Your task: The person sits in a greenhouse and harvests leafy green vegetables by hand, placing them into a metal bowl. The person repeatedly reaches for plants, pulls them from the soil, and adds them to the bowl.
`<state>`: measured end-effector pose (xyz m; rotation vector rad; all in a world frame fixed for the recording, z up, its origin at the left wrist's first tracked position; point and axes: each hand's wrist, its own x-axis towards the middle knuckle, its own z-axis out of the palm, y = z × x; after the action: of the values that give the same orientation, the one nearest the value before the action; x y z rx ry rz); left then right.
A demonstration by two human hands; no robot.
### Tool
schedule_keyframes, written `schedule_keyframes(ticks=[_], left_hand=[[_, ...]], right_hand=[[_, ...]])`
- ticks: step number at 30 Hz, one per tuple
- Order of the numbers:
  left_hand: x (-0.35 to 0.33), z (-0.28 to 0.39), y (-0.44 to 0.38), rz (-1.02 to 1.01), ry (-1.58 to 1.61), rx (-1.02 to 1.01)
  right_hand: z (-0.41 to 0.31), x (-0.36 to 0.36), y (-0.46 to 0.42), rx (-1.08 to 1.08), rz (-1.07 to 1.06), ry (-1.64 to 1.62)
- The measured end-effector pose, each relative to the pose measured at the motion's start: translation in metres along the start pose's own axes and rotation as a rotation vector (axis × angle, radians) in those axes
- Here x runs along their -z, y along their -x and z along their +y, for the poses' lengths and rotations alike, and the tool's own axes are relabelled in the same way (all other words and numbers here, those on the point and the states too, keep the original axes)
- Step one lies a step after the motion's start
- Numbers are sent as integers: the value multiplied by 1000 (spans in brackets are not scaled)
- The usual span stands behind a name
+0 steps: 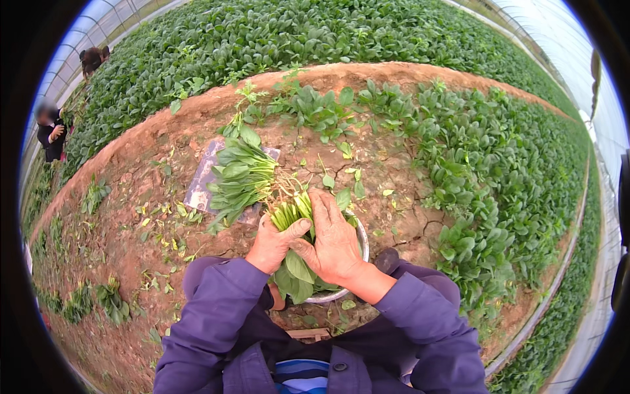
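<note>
Between my knees, my left hand (278, 241) and my right hand (332, 236) press a bunch of spinach (296, 271) from both sides. Its pale stems and roots point away from me, while the broad leaves hang back toward my lap. Below the bunch is a round basin (364, 241) with a light rim, largely hidden by my hands and the leaves. Just beyond my left hand, a pile of spinach (241, 175) lies with its roots to the right. Under that pile is a flat, worn sheet (202, 184).
Spinach plants grow at the right (492, 172) and beyond a soil ridge (393, 71). Several spinach bunches (112, 300) lie at the lower left. Loose leaves dot the cracked soil (398, 216). A wooden stool edge (309, 334) shows beneath me. Two people (51, 130) (92, 60) are far left.
</note>
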<state>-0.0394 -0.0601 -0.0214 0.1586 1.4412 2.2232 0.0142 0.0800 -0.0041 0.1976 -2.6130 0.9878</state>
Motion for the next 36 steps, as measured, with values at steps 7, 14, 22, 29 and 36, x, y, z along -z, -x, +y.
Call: schedule_keyframes(ticks=[7, 14, 22, 29, 36], left_hand=[[-20, 7, 1, 108, 102, -18], [-30, -2, -17, 128, 135, -119], [-7, 1, -28, 211, 33, 28], [26, 1, -37, -9, -475, -58], [20, -6, -55, 78, -584, 129]], right_hand=[[-2, -1, 5, -63, 45, -13], [15, 11, -10, 54, 128, -53], [66, 16, -29, 212, -76, -300], [366, -18, -12, -466, -257, 400], [573, -13, 91, -843, -614, 1092]])
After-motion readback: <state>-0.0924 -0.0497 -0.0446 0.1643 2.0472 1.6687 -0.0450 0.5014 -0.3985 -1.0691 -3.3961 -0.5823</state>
